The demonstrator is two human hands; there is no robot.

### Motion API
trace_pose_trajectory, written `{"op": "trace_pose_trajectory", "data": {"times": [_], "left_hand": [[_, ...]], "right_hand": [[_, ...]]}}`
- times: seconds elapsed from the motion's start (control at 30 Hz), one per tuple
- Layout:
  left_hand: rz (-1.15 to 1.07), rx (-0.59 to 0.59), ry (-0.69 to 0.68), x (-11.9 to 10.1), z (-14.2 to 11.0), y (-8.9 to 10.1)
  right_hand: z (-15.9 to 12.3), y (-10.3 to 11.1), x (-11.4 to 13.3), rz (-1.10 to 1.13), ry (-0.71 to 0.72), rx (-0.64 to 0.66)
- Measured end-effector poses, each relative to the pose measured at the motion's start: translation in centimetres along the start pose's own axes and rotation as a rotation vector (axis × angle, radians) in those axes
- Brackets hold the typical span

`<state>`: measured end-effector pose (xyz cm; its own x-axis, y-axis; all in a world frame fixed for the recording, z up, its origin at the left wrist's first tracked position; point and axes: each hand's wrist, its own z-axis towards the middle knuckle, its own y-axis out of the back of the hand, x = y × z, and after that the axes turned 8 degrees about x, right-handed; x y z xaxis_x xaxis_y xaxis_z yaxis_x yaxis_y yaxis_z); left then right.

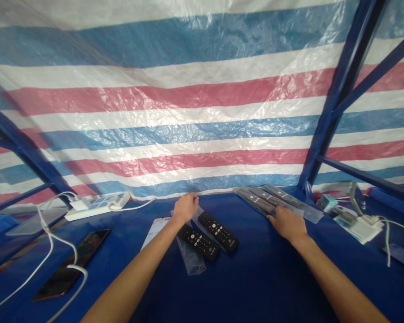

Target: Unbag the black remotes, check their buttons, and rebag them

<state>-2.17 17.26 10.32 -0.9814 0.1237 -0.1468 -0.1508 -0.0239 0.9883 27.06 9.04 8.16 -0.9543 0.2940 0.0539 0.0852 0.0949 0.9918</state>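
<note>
Red/white/blue striped tarp (195,107) fills the upper frame, blue table (256,278) below it. Left hand (186,207), just left of center: fingers curled over the far end of a clear bag (192,261); fingertips mostly hidden, can't tell if it's gripping. Right hand (287,223), right of center: fingers bent down at the near ends of the bagged remotes (256,200); contact hidden under the palm, can't confirm a grip. At least three in that fanned row, overlap and glare blur the count.

Two bare black remotes (218,232) at frame center, side by side, buttons up. Left one's far end is behind the left wrist; can't tell if it's on the bag or partly in it. White-screened phone (154,228) left of them, cut by the forearm, digits only partly readable. Dark phone (72,264) lower left, white cable (74,251) across it. Power strip (99,204) mid left. White adapter (365,226) far right, clutter around it hard to make out.
</note>
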Motion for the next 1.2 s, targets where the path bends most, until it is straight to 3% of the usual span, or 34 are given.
{"op": "trace_pose_trajectory", "data": {"times": [0.27,0.47,0.57,0.7,1.07,1.2], "left_hand": [[-0.074,0.036,-0.168,-4.5,-0.7,-1.4],[-0.191,0.112,-0.170,-6.2,1.9,-3.7],[-0.234,0.132,-0.123,-6.6,3.6,-4.7],[-0.275,0.167,-0.100,-7.1,5.1,-5.3],[-0.299,0.129,-0.034,-7.0,5.6,-5.2],[-0.309,0.170,-0.028,-7.2,5.7,-4.9]], "right_hand": [[-1.4,-1.3,1.9,0.097,0.440,0.086],[-2.0,-1.5,1.6,0.338,0.676,0.157],[-1.6,-1.4,1.2,0.387,0.680,0.137],[-1.1,-1.2,0.9,0.402,0.620,0.019],[-0.9,-0.9,0.6,0.427,0.559,-0.061],[-0.9,-0.9,0.6,0.436,0.562,-0.071]]}}
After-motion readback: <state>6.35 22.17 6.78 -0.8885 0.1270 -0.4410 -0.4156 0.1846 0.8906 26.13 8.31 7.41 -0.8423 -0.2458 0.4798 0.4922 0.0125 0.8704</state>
